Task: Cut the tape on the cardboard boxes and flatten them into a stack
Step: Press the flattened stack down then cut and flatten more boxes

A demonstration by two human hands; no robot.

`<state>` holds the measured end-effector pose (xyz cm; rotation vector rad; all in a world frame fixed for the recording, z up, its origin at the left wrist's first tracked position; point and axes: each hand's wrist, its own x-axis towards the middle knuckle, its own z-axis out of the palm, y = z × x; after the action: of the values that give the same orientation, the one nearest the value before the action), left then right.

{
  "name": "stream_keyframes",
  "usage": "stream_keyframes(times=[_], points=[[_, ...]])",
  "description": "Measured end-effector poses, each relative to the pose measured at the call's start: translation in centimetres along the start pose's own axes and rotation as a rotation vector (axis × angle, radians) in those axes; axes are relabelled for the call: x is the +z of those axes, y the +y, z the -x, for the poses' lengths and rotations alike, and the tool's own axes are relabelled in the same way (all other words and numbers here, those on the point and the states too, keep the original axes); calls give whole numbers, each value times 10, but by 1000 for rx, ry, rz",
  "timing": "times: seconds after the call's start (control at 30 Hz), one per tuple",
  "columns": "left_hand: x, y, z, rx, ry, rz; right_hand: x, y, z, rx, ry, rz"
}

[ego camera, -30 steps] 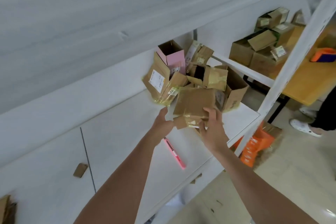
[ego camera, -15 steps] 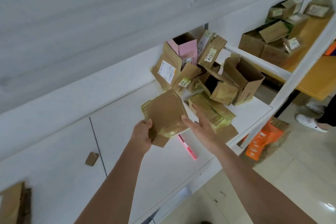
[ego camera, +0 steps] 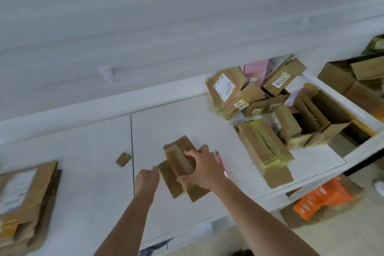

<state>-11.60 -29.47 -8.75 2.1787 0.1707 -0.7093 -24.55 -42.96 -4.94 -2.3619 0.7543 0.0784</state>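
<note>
The single head-worn camera is looking steeply forward and down from close above the white table (ego camera: pixel 207 122), taking in both forearms reaching out from the bottom edge and tilting so that the far wall is filling the top.

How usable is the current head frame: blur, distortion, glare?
Head view: motion blur smears the flattened stack at far left and the box pile; most label print unreadable. Wide-angle bending curves the table edge. Flat, soft lighting, no glare. Both the right hand and left hand are soft-edged.

Two hands (ego camera: pixel 146 181), one pink knife (ego camera: pixel 222 164), roughly eight boxes (ego camera: pixel 264 145) (blurred), one flattened stack (ego camera: pixel 25 203)
</note>
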Motion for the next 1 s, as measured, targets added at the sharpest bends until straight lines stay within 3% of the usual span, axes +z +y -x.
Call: stream_keyframes(times=[0.07, 0.13, 0.23, 0.3, 0.37, 0.47, 0.57, 0.67, 0.77, 0.87, 1.0], points=[[0, 8, 7, 201, 25, 102, 0, 10, 2, -47, 1, -4], [7, 17, 16, 294, -108, 201, -4, 18, 4, -86, -57, 2], [23, 23, 23, 365, -175, 51, -16, 36, 4, -168, -142, -95], [28, 22, 26, 354, -132, 35, -20, 59, -1, -202, -80, -228], [28, 20, 30, 326, -119, 38, -20, 86, -9, -210, -9, -43], [28, 20, 36, 295, -97, 21, -10, 116, -14, -168, -101, 210], [34, 16, 43, 257, -70, 56, -5, 130, -19, -341, -53, 387], [41, 8, 54, 205, -42, 125, -10, 135, -22, -421, -118, 459], [47, 0, 68, 174, -3, 182, -25, 130, -17, -497, -148, 698], [50, -5, 79, 178, 7, 243, -35, 133, -17, -515, -92, 706], [47, -4, 85, 181, -17, 266, -52, 133, -21, -467, 152, 456]])
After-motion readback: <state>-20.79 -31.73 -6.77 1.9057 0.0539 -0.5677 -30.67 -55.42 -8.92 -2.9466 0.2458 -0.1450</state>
